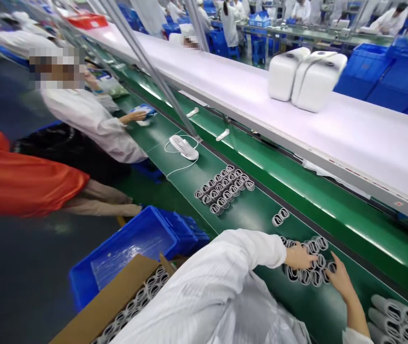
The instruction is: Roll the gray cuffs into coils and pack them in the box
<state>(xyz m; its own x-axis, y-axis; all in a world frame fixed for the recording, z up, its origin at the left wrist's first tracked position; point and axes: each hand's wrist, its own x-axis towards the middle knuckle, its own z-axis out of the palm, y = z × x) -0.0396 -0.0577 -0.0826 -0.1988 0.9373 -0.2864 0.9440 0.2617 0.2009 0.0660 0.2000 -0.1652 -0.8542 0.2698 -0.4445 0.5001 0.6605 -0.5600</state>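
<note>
Several short, hollow oval casings, white-rimmed and dark inside, stand in a tight cluster [304, 277] on the green bench. My left hand [299, 256] lies over the cluster from the left, its fingers stretched out and apart, touching the casings. From the right, my right hand [342, 279] has thumb and fingers on either side of a casing [331, 268] at the cluster's edge. Two more casings [280, 217] stand just beyond. Further along the bench is a larger block of casings in rows [225, 187].
Long white sleeves [386, 315] are stacked at lower right. A cardboard box [106, 296] of casings and a blue crate [92, 282] stand left. A white corded device [185, 147] lies ahead. A co-worker's hand [135, 116] holds a blue-white item. White containers [318, 83] stand on the shelf.
</note>
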